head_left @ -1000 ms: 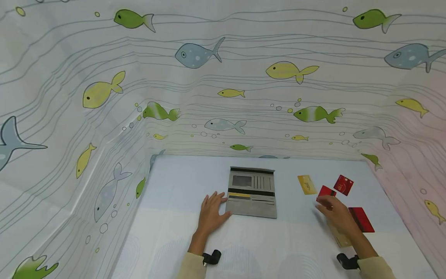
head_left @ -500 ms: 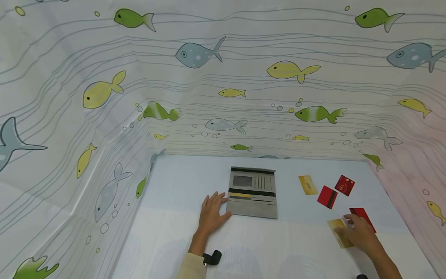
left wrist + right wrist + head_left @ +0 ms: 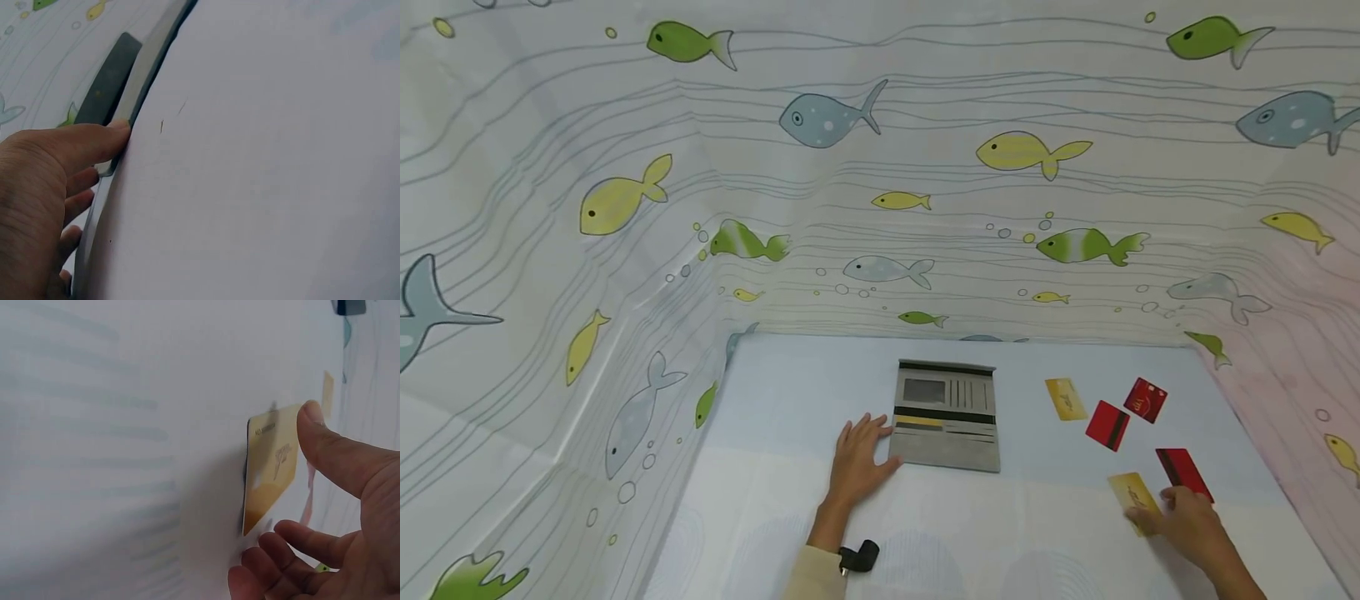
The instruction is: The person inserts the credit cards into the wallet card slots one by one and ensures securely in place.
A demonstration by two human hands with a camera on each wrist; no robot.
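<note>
An unfolded grey wallet with card slots and a clear window lies mid-table in the head view. My left hand rests beside its left edge, fingers spread; in the left wrist view the thumb touches the wallet's edge. Farther right, my right hand is over the lower end of a gold card. The right wrist view has the thumb close to one edge of the gold card and the other fingers loosely bent near its opposite side. A red card with a black stripe lies just beyond that hand.
Several more cards lie at the right: another gold card, a striped red card and a dark red one. White sheets printed with fish enclose the table at the back and sides.
My right hand has moved from the middle striped red card down and right to the lower gold card. That red card is uncovered now. The left hand stays at the wallet.
</note>
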